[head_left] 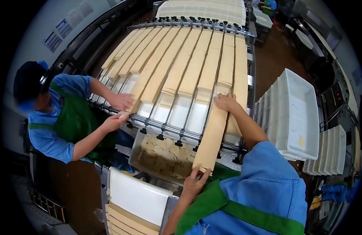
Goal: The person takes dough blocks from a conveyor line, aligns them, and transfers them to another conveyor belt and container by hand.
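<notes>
A long stack of pale dough-like sheets (212, 135) slants over the front rail of the conveyor. My left hand (194, 182) holds its near end, thumb and fingers around the edge. At its far end my right hand (225, 102) presses on the top, next to the neighbouring strip (240, 70). More long strips (192, 58) lie side by side between thin metal dividers on the white belt (161, 111). Below the rail a bin (136, 152) holds many loose pale pieces (163, 154).
A co-worker (67, 113) stands at the left, hands at the leftmost strips' near ends. The metal rail (169, 128) with black knobs crosses the front. Stacked white trays (300, 117) stand at the right. A white surface (138, 192) and more strips (128, 223) are at the lower left.
</notes>
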`<state>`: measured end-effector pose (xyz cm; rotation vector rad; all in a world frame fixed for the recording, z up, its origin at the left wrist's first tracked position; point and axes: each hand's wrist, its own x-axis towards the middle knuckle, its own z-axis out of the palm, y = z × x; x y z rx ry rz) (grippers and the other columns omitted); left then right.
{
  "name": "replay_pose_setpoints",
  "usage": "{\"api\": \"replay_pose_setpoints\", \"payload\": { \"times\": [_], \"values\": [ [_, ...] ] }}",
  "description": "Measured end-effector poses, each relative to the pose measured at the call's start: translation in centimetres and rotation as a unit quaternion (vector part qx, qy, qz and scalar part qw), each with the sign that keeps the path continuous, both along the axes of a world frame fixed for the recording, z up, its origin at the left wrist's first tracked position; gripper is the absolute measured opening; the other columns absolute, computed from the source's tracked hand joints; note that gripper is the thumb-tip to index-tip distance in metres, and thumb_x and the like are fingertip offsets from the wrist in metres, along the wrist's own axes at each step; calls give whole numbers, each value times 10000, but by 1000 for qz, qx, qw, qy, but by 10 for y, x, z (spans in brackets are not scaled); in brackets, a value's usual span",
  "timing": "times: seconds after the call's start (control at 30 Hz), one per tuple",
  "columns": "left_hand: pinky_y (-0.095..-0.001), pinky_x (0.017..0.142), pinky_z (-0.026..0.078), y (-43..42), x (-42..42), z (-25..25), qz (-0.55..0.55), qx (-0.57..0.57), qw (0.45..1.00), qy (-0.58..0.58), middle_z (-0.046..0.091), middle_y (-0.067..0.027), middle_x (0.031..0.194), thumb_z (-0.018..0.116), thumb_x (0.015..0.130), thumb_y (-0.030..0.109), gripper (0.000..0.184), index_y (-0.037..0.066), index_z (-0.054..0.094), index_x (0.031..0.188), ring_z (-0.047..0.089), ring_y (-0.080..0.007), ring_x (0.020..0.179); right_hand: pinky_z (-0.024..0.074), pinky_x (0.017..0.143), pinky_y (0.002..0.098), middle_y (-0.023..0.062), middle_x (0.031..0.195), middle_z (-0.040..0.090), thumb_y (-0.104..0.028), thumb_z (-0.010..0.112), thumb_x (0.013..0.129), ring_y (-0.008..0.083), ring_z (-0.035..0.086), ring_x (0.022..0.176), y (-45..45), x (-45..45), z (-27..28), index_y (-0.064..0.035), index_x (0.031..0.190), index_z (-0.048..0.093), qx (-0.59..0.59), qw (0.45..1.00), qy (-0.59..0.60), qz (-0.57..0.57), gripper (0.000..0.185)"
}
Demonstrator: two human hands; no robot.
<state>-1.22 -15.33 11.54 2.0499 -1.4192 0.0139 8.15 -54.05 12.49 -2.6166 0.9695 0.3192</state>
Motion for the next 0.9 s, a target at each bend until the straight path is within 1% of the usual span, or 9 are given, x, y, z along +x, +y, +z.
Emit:
{"api": "replay_pose_setpoints", "payload": {
  "times": [0.13,0.23,0.47,0.53,0.6,0.73,0.8,0.83,0.9],
  "values": [
    [-377,637,560,-19,11,-2,-8,31,998,46,459,-194,1205,573,804,54,487,232,516,1254,640,-305,831,237,1035,488,231,1337,475,-386,312,893,356,421,1237,-13,7,-15,22,1221,531,-87,992,-84,-23,567],
    [-385,654,559,-39,19,10,0,80,995,60,455,-188,1215,560,811,50,468,232,511,1240,637,-309,843,268,1014,490,200,1299,489,-339,373,872,332,438,1212,-19,7,-2,8,1179,533,-84,995,-51,8,490],
    [-395,643,558,-71,34,4,-6,46,998,35,438,-183,1245,541,806,23,459,227,513,1217,640,-327,845,296,960,468,146,1129,535,-237,512,819,291,460,1123,-22,3,-8,-30,1150,554,-183,970,-158,12,393],
    [-400,631,562,-91,44,9,-2,113,992,57,399,-180,1291,549,788,13,444,223,521,1179,643,-331,833,314,898,454,136,1108,535,-182,576,772,281,457,1085,-9,-5,-9,-55,1100,589,-271,910,-312,33,352],
    [-407,639,563,-100,48,3,2,115,992,45,382,-184,1305,551,782,12,434,221,523,1162,645,-332,818,303,905,464,134,1108,533,-164,585,771,286,454,1090,16,-15,-4,-73,1124,568,-215,904,-366,52,365],
    [-432,668,560,-100,50,-10,16,101,994,44,353,-174,1345,552,774,19,409,212,536,1135,646,-344,772,274,891,470,135,1141,532,-218,589,802,282,478,1083,74,-66,6,-71,1123,545,22,866,-464,185,356],
    [-429,689,548,-94,49,-18,43,82,984,151,393,-151,1348,569,767,21,345,177,570,1074,639,-353,817,269,878,461,117,1144,535,-235,590,815,269,488,1088,99,-96,8,-93,1105,547,-18,824,-469,317,325],
    [-429,689,548,-88,48,-19,36,76,986,144,393,-151,1348,569,767,21,345,177,570,1074,639,-353,817,273,864,453,91,1163,540,-249,595,808,243,480,1115,109,-109,7,-124,1092,554,21,835,-435,336,312],
    [-414,709,542,-71,47,-13,80,0,994,73,485,-143,1276,648,717,17,315,138,572,998,632,-346,871,233,936,436,32,1262,525,-294,601,781,195,467,1138,119,-117,3,-217,972,634,-133,786,-451,402,208]
  ]
}}
